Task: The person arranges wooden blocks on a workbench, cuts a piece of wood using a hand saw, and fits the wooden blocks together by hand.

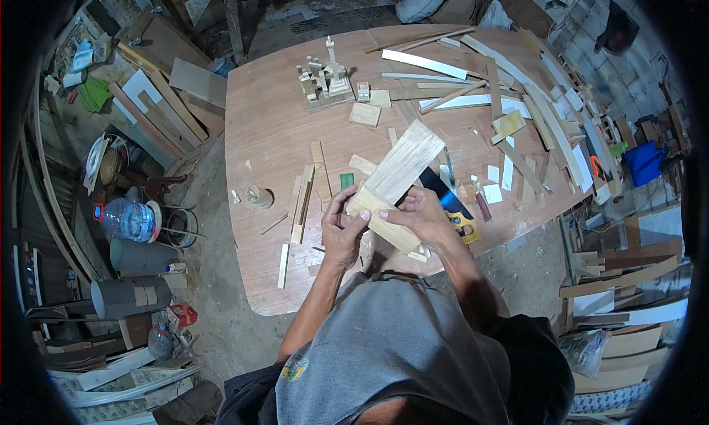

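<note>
The person wears a grey short-sleeved shirt with a small round yellow-green emblem low on its front, over dark trousers. Both forearms are bare down to the left hand [342,231] and right hand [421,217]; the fingers carry no gloves.

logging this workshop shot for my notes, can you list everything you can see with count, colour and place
wooden table: one, reddish brown, centre of view
flat wood pieces: two, pale, crossed over the near table edge, held in both hands
small wooden model: one, pale, far left part of table
wood strips and offcuts: many, pale and brown, scattered over right half of table
handsaw: one, dark blade, yellow handle, under the held pieces
small green block: one, green, table middle
plastic bottle: one, clear, floor at left
grey cylinders: two, grey, floor lower left
stacked boards: several, brown and white, floor at right
left hand: gripping the lower piece
right hand: gripping the lower piece
</note>
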### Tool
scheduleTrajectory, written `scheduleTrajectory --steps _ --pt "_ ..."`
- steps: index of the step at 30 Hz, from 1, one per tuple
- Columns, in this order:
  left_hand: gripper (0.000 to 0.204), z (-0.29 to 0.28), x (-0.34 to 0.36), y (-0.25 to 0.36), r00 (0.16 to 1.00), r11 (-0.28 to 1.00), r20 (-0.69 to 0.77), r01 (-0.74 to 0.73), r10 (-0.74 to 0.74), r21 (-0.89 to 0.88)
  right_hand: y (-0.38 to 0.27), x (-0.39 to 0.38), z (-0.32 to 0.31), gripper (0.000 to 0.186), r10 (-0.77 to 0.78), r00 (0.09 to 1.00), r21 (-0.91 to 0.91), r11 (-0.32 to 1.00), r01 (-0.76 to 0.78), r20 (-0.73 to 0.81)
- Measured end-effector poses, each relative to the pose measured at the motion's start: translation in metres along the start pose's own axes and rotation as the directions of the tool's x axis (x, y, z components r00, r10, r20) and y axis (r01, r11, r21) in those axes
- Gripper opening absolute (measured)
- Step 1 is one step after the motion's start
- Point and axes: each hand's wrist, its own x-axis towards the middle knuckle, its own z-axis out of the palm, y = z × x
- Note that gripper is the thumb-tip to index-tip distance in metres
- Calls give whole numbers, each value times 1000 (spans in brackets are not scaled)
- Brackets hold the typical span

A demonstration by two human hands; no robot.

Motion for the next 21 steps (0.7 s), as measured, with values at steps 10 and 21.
scheduleTrajectory --steps 10,21 --pt "45 -37 12 19 914 895 364 -4 -177 445 19 -15 -18 55 -239 962 -566 778 272 133" --pt "26 -32 40 37 400 -63 891 -905 213 421 23 -9 -31 33 -809 567 -701 496 513 -157"
